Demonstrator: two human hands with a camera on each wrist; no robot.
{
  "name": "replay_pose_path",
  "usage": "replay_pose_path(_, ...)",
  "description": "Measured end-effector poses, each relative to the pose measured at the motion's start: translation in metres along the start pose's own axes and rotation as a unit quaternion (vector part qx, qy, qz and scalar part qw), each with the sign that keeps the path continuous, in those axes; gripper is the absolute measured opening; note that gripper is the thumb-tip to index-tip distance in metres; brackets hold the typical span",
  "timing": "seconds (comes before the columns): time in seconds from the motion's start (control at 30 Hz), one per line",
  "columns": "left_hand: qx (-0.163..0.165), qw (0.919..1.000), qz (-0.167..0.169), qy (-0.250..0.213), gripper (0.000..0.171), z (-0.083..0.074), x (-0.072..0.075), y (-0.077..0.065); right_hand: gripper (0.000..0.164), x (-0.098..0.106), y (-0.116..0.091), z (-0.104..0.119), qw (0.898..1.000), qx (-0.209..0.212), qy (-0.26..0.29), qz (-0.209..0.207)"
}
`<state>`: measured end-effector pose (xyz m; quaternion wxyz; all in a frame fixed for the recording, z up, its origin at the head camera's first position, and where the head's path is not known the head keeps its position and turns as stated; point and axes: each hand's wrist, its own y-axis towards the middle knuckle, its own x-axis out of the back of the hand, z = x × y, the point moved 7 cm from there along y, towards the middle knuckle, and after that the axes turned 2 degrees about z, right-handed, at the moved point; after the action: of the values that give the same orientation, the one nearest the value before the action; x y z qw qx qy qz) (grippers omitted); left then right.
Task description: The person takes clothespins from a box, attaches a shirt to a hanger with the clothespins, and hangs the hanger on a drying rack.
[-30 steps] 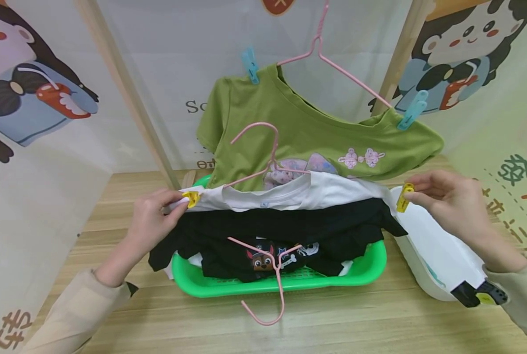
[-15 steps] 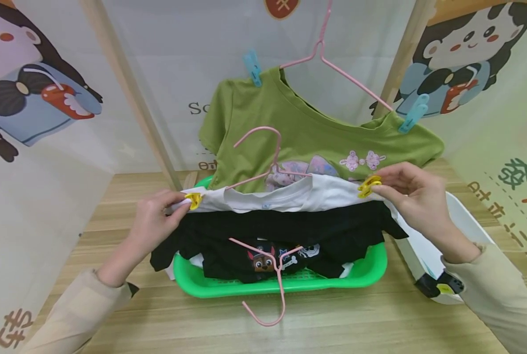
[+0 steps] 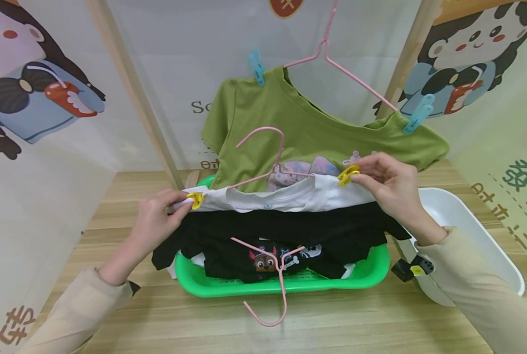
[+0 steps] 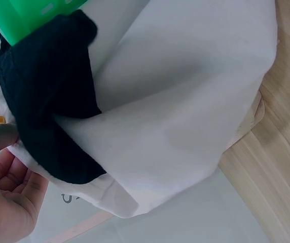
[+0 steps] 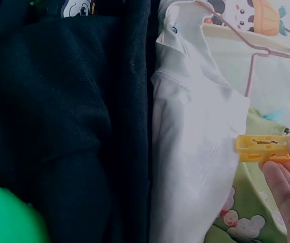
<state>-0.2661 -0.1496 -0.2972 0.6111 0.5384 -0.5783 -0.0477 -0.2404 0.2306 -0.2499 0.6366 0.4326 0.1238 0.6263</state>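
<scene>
My left hand (image 3: 155,216) pinches the left end of a white shirt (image 3: 277,199), with a yellow clothespin (image 3: 195,200) right at its fingertips. In the left wrist view the shirt's pale cloth (image 4: 175,101) hangs below that hand. My right hand (image 3: 392,184) pinches a second yellow clothespin (image 3: 348,174) at the upper edge of the shirt's right shoulder; its tip meets the cloth edge in the right wrist view. A pink hanger (image 3: 278,147) rises from the shirt's neck. Directly in front lies a black shirt (image 3: 268,226) with a cartoon print.
Under the clothes is a green basket (image 3: 281,286), with another pink hanger (image 3: 282,285) overlapping its front rim. Behind, a green shirt (image 3: 246,113) hangs with blue clothespins (image 3: 418,115) at its shoulders. A white bin (image 3: 467,216) stands at the right, partly behind my right forearm.
My right hand has moved left with its yellow clothespin, from beyond the shirt's right end to the shoulder near the neck. My left hand has stayed in place.
</scene>
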Motion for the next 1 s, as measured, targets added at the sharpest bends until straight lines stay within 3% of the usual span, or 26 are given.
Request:
replay_pose_path(0.23, -0.004, 1.0000, 0.000, -0.002, 0.016, 0.000, 0.000, 0.000, 0.022, -0.006, 0.002, -0.006, 1.000, -0.010, 0.014, 0.002)
replay_pose_path(0.6, -0.007, 0.9999, 0.000, -0.008, 0.017, 0.000, -0.001, -0.001, 0.027, -0.015, 0.000, -0.017, 0.999, -0.034, -0.019, 0.031)
replay_pose_path(0.7, -0.006, 0.9999, 0.000, -0.010, 0.018, 0.000, -0.001, -0.002, 0.034, -0.016, -0.001, -0.017, 0.997, -0.033, -0.044, 0.052)
replay_pose_path(0.9, -0.016, 0.9998, -0.001, -0.013, 0.020, 0.000, -0.001, -0.003, 0.048, -0.021, -0.006, -0.009, 0.986, 0.008, -0.136, 0.095)
replay_pose_path(1.0, -0.019, 0.9997, 0.004, -0.013, 0.020, -0.001, -0.001, -0.004, 0.038, -0.026, -0.009, -0.010, 0.976, -0.011, -0.173, 0.128)
